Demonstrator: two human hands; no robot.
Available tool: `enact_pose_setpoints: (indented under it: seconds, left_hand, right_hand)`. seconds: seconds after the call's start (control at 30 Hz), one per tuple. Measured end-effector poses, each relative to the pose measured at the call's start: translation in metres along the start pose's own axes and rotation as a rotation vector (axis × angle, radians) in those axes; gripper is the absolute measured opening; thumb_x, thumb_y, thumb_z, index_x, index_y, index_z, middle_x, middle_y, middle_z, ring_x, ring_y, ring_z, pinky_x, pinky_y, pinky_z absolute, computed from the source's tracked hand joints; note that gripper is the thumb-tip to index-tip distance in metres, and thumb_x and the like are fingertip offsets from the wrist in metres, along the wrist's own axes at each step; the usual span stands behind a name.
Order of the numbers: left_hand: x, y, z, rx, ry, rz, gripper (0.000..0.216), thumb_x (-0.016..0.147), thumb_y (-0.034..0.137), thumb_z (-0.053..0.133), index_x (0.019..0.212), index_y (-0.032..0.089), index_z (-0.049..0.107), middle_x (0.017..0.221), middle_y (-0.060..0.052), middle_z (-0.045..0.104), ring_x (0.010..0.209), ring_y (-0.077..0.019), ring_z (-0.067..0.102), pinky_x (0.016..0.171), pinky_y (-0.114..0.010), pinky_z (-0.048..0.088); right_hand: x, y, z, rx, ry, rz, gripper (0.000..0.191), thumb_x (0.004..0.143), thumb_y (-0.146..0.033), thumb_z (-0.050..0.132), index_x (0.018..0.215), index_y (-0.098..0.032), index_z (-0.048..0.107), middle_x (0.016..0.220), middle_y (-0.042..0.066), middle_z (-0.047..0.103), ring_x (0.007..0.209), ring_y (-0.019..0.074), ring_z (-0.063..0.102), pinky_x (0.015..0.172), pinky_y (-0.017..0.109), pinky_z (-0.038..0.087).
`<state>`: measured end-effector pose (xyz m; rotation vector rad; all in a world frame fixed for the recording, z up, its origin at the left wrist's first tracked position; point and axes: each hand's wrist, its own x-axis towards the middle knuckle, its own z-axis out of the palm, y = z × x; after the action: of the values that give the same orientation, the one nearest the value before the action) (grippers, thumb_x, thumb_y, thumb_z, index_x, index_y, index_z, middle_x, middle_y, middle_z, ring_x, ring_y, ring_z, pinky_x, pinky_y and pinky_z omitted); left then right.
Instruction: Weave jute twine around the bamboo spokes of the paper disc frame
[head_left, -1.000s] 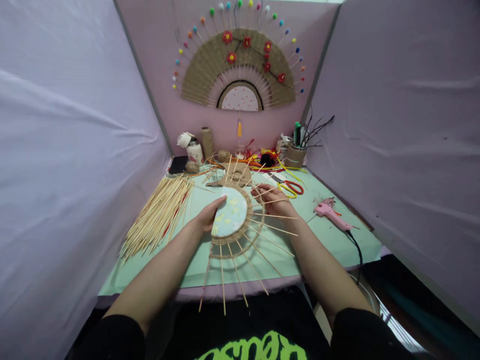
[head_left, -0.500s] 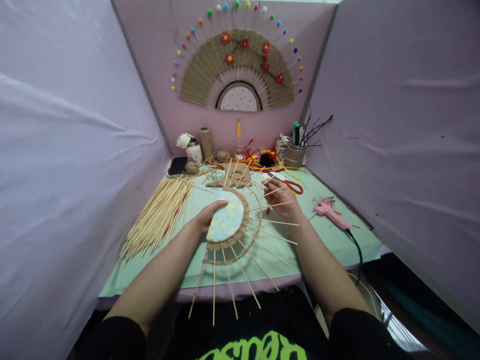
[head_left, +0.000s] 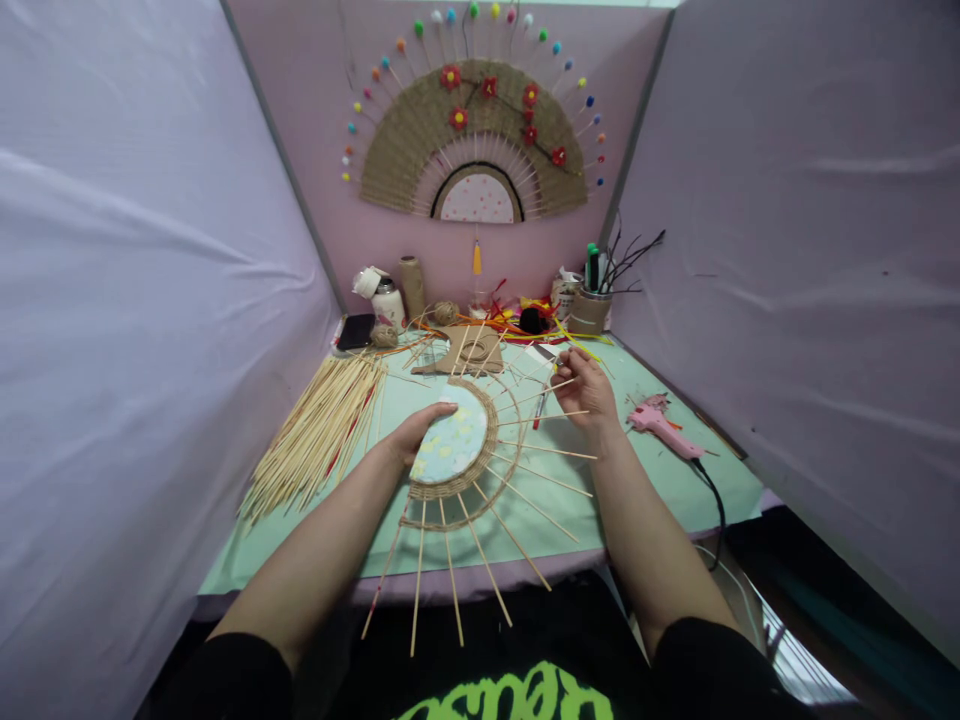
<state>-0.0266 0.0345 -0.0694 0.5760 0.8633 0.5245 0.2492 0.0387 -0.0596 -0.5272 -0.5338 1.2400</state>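
Above the worktop (head_left: 585, 520), the left hand (head_left: 420, 428) clasps a half-round spoked frame (head_left: 454, 445), seemingly mid-weaving and next needing even tension, while the right hand's (head_left: 589, 392) fingers pinch together, contents indistinct.

You are working in dim, even, slightly cool light. The left fabric wall (head_left: 135, 250) catches the most of it, with pale glare along its creases, while the right fabric wall (head_left: 795, 300) stays greyer. Under the half-round woven fan (head_left: 454, 435), your counter (head_left: 694, 505) shows only faint, soft shadows. Below its front edge, your dark shirt (head_left: 517, 630) loses detail. Wide-angle stretch pulls at the picture's sides, and fine strands near the counter's back edge look soft.
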Motion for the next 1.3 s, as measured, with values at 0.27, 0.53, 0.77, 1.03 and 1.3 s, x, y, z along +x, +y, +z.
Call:
enact_pose_setpoints:
  seconds: [0.27, 0.53, 0.77, 1.03, 1.3]
  left_hand:
    - [0.009, -0.005, -0.010, 0.002, -0.034, -0.003, 0.038, 0.083, 0.028, 0.054, 0.109, 0.003, 0.065, 0.077, -0.014, 0.075, 0.067, -0.0241, 0.073, 0.066, -0.030, 0.055]
    - [0.010, -0.008, -0.014, 0.014, -0.076, -0.023, 0.030, 0.082, 0.026, 0.057, 0.099, 0.006, 0.068, 0.071, -0.012, 0.075, 0.067, -0.0237, 0.073, 0.064, -0.029, 0.056]
    - [0.010, -0.012, -0.013, 0.053, -0.127, -0.057, 0.026, 0.079, 0.027, 0.061, 0.091, 0.006, 0.070, 0.074, -0.014, 0.075, 0.068, -0.0241, 0.073, 0.063, -0.028, 0.056]
    - [0.004, -0.009, -0.010, 0.054, -0.198, -0.058, 0.026, 0.079, 0.028, 0.062, 0.090, 0.006, 0.069, 0.081, -0.016, 0.075, 0.071, -0.0241, 0.073, 0.068, -0.029, 0.056]
    - [-0.002, 0.000, -0.013, 0.081, -0.184, 0.138, 0.019, 0.076, 0.017, 0.059, 0.088, 0.008, 0.070, 0.080, -0.013, 0.076, 0.068, -0.0216, 0.072, 0.067, -0.029, 0.054]
  right_hand:
    - [0.002, -0.002, -0.002, -0.010, 0.005, 0.030, 0.013, 0.072, -0.019, 0.074, 0.082, -0.021, 0.066, 0.072, -0.004, 0.067, 0.052, 0.0039, 0.052, 0.050, 0.016, 0.045]
    - [0.001, 0.010, 0.001, -0.125, -0.048, 0.205, 0.024, 0.062, -0.017, 0.081, 0.080, -0.020, 0.065, 0.070, -0.003, 0.067, 0.049, 0.0042, 0.053, 0.046, 0.016, 0.045]
    - [-0.007, 0.037, 0.011, -0.503, -0.092, -0.011, 0.020, 0.062, -0.027, 0.078, 0.077, -0.019, 0.068, 0.067, 0.000, 0.069, 0.050, 0.0076, 0.053, 0.045, 0.019, 0.041]
    - [0.007, 0.067, 0.047, -0.676, -0.243, -0.012, 0.016, 0.062, -0.032, 0.077, 0.071, -0.021, 0.068, 0.062, 0.000, 0.068, 0.054, 0.0121, 0.057, 0.050, 0.025, 0.044]
    - [0.008, 0.080, 0.068, -0.618, -0.333, 0.071, 0.028, 0.060, -0.040, 0.080, 0.073, -0.021, 0.065, 0.067, -0.001, 0.068, 0.055, 0.0104, 0.056, 0.055, 0.024, 0.045]
